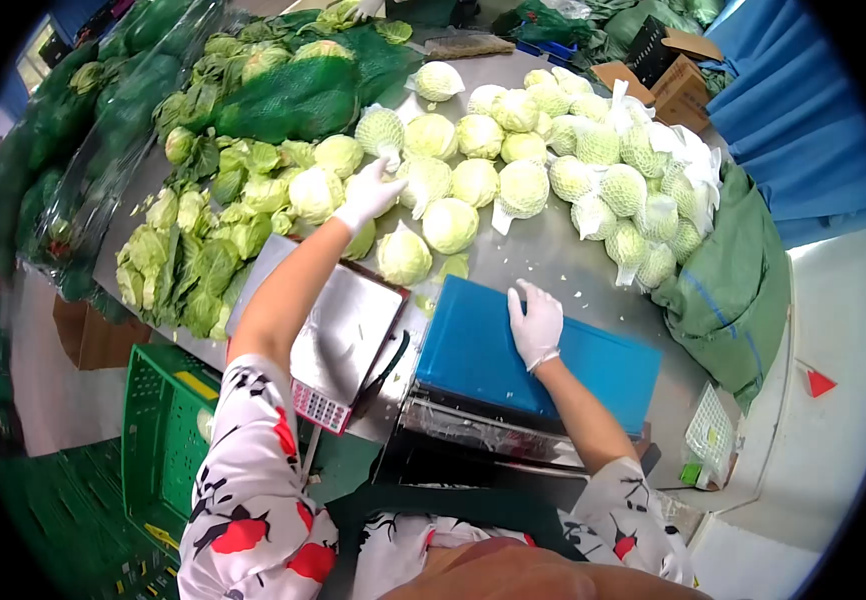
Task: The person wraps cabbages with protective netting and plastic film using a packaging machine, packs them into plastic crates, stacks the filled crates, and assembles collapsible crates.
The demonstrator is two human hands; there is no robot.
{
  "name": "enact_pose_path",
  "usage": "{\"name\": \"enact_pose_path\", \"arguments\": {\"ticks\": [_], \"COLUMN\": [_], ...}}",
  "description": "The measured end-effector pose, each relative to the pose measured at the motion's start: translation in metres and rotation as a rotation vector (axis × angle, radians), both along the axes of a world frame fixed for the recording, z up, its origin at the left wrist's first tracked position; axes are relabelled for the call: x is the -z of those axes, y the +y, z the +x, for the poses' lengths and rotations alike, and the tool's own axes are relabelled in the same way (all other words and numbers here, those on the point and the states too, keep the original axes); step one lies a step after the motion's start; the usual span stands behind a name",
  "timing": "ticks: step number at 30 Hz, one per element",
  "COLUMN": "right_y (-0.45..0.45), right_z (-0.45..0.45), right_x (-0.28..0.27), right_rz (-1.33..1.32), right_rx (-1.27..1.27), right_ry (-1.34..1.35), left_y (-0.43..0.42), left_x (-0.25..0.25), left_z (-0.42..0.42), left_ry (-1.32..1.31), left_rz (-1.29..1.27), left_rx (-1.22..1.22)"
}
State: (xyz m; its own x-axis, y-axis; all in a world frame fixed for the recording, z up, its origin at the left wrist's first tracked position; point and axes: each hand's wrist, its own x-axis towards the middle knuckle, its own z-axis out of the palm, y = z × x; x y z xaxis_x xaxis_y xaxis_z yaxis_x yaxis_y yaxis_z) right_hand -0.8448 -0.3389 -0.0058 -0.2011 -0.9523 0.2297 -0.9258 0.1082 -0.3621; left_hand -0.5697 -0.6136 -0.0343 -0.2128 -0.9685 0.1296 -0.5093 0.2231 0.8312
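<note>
Left hand [373, 192], white-gloved, fingers partly curled, reaching in among cabbages; fingertips right by the tail of a netted cabbage [380, 128], can't tell if pinching it or just touching. Right hand [537, 322], also gloved, palm down on a blue panel [468, 340], fingers slightly bent, thumb apart, nothing gripped. Just left of left hand: pale bare cabbage [315, 194]. To its right: cluster of round cabbages [451, 226], some bare, some netted. Under the left forearm, nearer the body: scale [348, 325] with metal plate, red-edged keypad [320, 408] at its near end. Dark curved tool [385, 372] between scale and blue panel, left of right hand. Farther left of left hand: loose leaves [188, 250] heaped at the table edge. Beyond it, up-left: green net sack [288, 100]. Past right hand, up-right: pile of netted cabbages [623, 190], white net tails showing. Right of that pile: green cloth sack [728, 285]. Outermost: green crate [158, 425] below-left of left hand, cardboard box [681, 95] and blue curtain [803, 110] far up-right of right hand.
</note>
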Motion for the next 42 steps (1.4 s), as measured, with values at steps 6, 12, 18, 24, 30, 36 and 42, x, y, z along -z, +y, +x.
{"name": "enact_pose_path", "arguments": {"ticks": [6, 12, 18, 24, 30, 36, 42], "right_y": [-0.003, -0.004, -0.002, -0.004, -0.004, 0.002, 0.003], "right_z": [0.002, 0.002, 0.000, 0.003, 0.003, 0.013, 0.129], "right_x": [-0.001, 0.000, -0.001, -0.004, 0.004, -0.004, -0.055], "right_rz": [-0.047, -0.002, -0.026, -0.028, 0.035, -0.229, -0.104], "right_rx": [-0.030, -0.027, -0.051, -0.052, -0.034, -0.067, -0.331], "right_ry": [0.015, -0.007, -0.036, -0.011, 0.067, 0.124, -0.625], "left_y": [-0.066, -0.095, -0.062, 0.117, 0.241, 0.266, 0.282], "left_x": [0.000, -0.003, -0.004, -0.075, -0.071, -0.104, -0.119], "left_z": [-0.082, -0.085, -0.047, 0.055, 0.113, 0.146, 0.242], "left_ry": [-0.667, -0.774, -0.171, 0.128, -0.152, 0.028, 0.369], "left_rz": [0.252, 0.449, 0.167, -0.135, -0.137, -0.196, -0.200], "left_rx": [0.128, 0.326, 0.100, 0.046, -0.117, -0.238, -0.652]}}
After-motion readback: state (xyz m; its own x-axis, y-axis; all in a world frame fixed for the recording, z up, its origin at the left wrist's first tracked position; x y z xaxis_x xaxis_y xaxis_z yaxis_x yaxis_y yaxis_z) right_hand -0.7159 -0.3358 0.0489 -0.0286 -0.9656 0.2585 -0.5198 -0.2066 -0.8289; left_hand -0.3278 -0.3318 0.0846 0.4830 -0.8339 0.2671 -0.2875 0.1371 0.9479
